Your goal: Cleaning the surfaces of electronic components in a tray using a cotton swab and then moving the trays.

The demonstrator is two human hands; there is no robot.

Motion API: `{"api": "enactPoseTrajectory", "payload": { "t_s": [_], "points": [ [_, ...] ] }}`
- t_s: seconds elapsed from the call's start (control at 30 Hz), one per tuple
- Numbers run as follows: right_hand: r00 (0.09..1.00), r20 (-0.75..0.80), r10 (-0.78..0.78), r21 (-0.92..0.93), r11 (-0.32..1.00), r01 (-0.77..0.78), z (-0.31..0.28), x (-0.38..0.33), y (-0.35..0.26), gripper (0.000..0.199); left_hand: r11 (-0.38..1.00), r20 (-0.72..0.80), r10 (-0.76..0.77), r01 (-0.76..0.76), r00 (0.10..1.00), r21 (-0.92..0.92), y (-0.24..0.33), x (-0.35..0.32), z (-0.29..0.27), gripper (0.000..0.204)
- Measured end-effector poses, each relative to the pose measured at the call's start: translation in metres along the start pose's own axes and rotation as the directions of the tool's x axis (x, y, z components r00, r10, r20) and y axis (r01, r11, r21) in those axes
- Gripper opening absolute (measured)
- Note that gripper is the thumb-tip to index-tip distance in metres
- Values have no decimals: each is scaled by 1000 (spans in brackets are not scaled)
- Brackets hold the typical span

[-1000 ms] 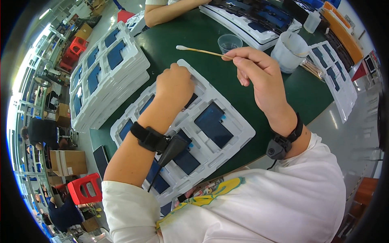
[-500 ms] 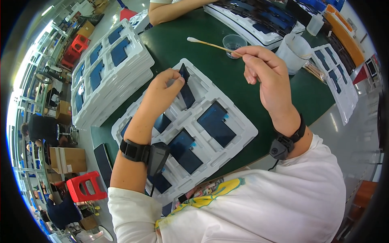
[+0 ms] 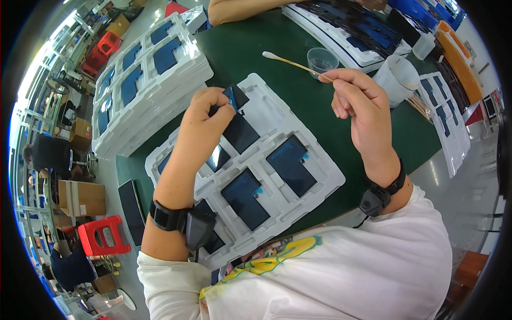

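Observation:
My left hand (image 3: 205,114) pinches a dark rectangular panel (image 3: 239,128) by its top edge and holds it tilted above a white foam tray (image 3: 320,160). The tray lies on the green table and holds several more dark panels (image 3: 290,165) in its pockets. My right hand (image 3: 358,101) is raised over the tray's far right corner and grips a thin wooden cotton swab (image 3: 293,63), whose white tip points left and away from me. Both wrists wear black bands.
A stack of white trays with blue panels (image 3: 144,80) stands at the left. A small clear cup (image 3: 322,57) and a white plastic container (image 3: 397,80) sit behind my right hand. Another person's arm (image 3: 240,8) rests at the far edge beside more trays (image 3: 352,32).
My left hand has lifted a dark panel out of the tray and raised it. My right hand with the swab has moved slightly left, toward the panel.

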State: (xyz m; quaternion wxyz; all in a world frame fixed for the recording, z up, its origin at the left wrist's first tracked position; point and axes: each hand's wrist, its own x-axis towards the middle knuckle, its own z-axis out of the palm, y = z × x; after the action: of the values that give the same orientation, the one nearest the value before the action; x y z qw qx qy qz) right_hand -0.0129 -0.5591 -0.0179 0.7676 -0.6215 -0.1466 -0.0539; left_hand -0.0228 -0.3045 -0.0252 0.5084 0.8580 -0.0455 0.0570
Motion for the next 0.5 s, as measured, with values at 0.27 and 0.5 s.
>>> {"api": "enactPoseTrajectory", "payload": {
  "t_s": [0.27,0.5],
  "points": [
    [994,95,58,-115,992,-47,6,-2,-1,18,988,124,-79,94,989,-119,19,-35,-17,5],
    [937,333,107,-403,914,39,12,-6,-1,14,982,118,-105,122,987,-144,11,-64,-12,2]
  ]
}}
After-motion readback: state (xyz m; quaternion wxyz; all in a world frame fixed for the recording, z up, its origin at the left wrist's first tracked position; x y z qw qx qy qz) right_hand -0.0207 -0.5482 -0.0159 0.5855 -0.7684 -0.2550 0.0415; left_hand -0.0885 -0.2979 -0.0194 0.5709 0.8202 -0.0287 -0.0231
